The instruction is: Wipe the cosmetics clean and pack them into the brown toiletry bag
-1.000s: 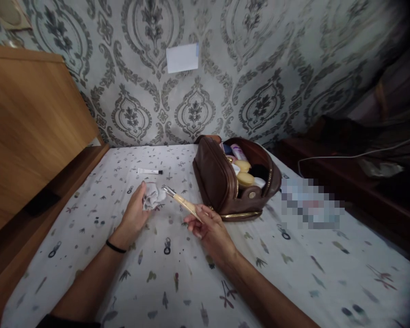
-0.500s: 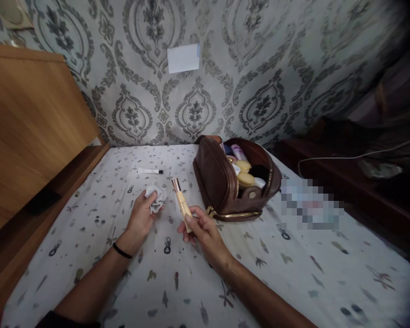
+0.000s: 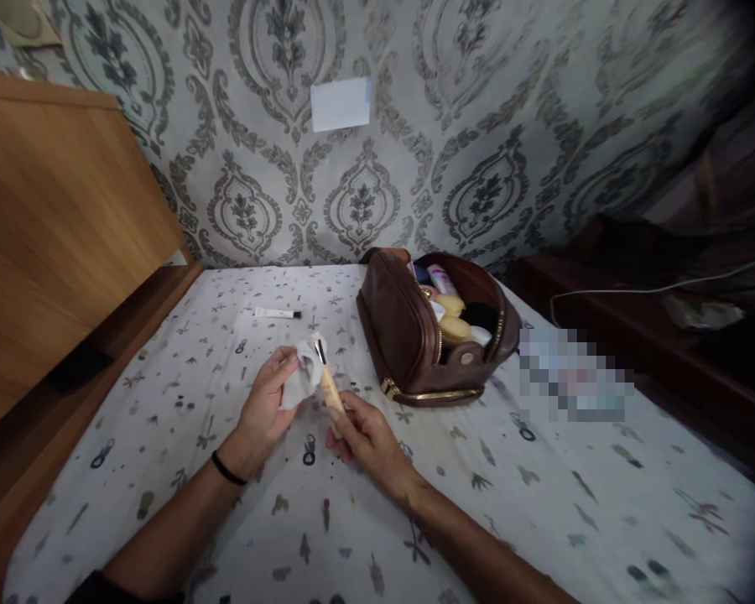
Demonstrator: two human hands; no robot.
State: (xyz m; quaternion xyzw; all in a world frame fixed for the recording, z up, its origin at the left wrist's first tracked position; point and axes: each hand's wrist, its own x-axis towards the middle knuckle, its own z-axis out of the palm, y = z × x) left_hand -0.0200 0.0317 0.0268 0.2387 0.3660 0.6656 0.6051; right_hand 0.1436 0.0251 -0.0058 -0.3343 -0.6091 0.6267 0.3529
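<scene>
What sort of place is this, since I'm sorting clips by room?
Probably a room in a home, perhaps a bedroom: there is ornate patterned wallpaper, a piece of wooden furniture at the left, and a printed cloth spread over a flat surface.

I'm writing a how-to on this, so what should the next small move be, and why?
Probably close the cloth around the tip of the brush: the left hand holds the cloth partly spread, and the right hand holds the brush's handle, its tip overlapping the cloth in view.
</scene>
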